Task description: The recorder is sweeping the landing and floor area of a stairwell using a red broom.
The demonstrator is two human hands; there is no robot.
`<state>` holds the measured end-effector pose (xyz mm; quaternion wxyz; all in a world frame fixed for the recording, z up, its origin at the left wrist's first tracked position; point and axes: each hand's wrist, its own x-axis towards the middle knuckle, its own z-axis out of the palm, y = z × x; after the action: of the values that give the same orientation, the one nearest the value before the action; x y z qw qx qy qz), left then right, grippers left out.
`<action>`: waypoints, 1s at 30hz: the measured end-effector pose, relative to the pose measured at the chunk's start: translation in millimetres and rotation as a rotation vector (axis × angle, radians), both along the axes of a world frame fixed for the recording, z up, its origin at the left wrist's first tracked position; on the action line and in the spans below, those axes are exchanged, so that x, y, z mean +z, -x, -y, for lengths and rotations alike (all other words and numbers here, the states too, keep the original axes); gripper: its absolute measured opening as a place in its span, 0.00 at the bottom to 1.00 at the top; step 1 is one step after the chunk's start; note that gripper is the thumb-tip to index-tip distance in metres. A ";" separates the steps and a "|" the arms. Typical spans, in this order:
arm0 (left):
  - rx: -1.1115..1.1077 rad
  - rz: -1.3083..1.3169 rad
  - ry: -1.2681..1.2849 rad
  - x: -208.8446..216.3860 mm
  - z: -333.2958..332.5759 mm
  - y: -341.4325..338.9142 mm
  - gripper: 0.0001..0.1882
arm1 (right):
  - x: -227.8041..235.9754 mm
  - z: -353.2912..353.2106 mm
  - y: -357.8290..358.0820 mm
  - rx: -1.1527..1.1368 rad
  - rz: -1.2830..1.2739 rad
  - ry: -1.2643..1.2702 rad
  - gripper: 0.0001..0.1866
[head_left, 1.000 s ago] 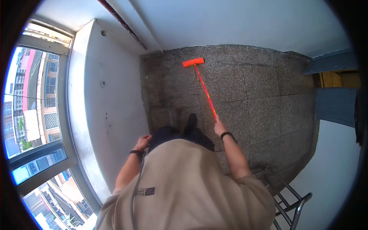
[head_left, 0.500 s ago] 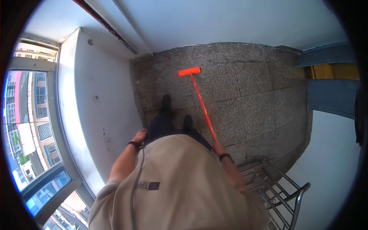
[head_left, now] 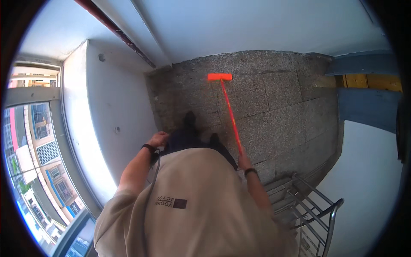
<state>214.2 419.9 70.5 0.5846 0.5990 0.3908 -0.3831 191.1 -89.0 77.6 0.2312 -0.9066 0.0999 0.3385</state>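
My right hand (head_left: pixel 244 162) is closed round the end of a long red handle (head_left: pixel 231 116) belonging to a broom. Its flat orange head (head_left: pixel 220 77) rests on the grey speckled floor ahead of my feet; the underside of the head is hidden. At my left side hangs my left hand (head_left: pixel 159 139), its fingers curled in, next to my dark trousers (head_left: pixel 183 139). I see nothing held in it. Each wrist wears a dark band.
A white wall and a window (head_left: pixel 55 150) run along my left. A metal rack (head_left: pixel 314 207) stands close by at lower right. At far right is a grey-blue cabinet (head_left: pixel 366 107) with a yellow-brown gap. A dark red pipe (head_left: pixel 115 30) crosses the upper left.
The broom head has shifted a little to the right across the floor, its handle tilting with it. My left hand has moved slightly up and stays curled. My view has turned slightly.
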 end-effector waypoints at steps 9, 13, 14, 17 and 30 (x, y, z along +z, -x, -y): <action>-0.126 0.062 0.029 -16.4 -37.0 -46.0 0.11 | 35.5 -62.6 -127.8 -0.303 -0.283 -0.061 0.31; -0.045 0.098 0.093 -28.6 -44.0 -56.4 0.09 | 19.1 -56.5 -62.3 -0.309 -0.266 -0.099 0.32; -0.039 0.129 0.122 -31.9 -45.7 -56.2 0.09 | 11.0 -56.5 -32.9 -0.197 -0.084 -0.080 0.32; -0.004 0.102 0.141 -40.8 -50.0 -51.6 0.10 | -2.2 -44.2 58.2 -0.095 -0.029 -0.055 0.31; -0.135 -0.043 0.066 -25.3 -55.2 -45.3 0.11 | 9.0 -61.9 8.9 -0.231 -0.054 -0.044 0.28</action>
<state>259.5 475.1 45.1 0.5685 0.5958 0.3491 -0.4471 182.2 -27.1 86.7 0.2858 -0.8742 0.2026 0.3362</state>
